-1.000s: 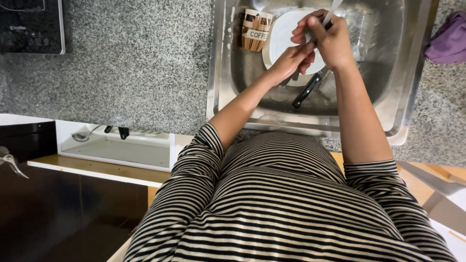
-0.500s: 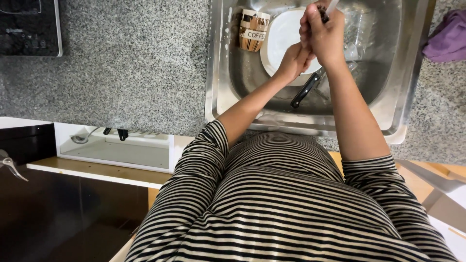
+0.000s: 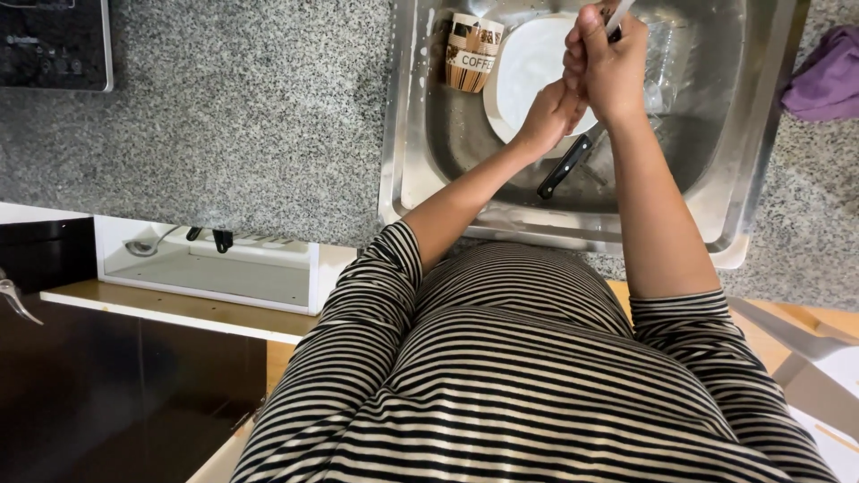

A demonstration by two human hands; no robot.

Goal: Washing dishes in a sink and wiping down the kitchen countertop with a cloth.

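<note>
Far left of both hands, at the top corner, sits a dark cooktop [image 3: 54, 45] set into the speckled counter [image 3: 242, 116]. Below it, nearer the person and well left of the hands, an open white drawer [image 3: 210, 268] holds a ladle [image 3: 148, 243] and some dark-handled utensils [image 3: 215, 237]. The sink [image 3: 407, 134] starts just left of the hands, its steel rim wet. Inside it, close to the left of the left hand, a striped brown mug [image 3: 472, 52] lies on its side beside a white plate [image 3: 528, 67]; the plate runs under and behind both hands.

The left hand [image 3: 555, 112] is curled, fingers closed, pressed against the underside of the right hand; what it grips is hidden. Just below it a knife [image 3: 565, 168] with a black handle rests on the sink floor, its blade running up behind the hands. The right hand [image 3: 608, 63] is closed in a fist around a thin utensil [image 3: 617, 16], pale with a dark band, whose end pokes out above the knuckles at the top edge. Both hands are touching, held over the plate.

Right of the right hand lies a clear glass thing [image 3: 667, 63], hard to make out. Far right, past the sink's rim, a purple cloth [image 3: 828, 76] lies on the counter
</note>
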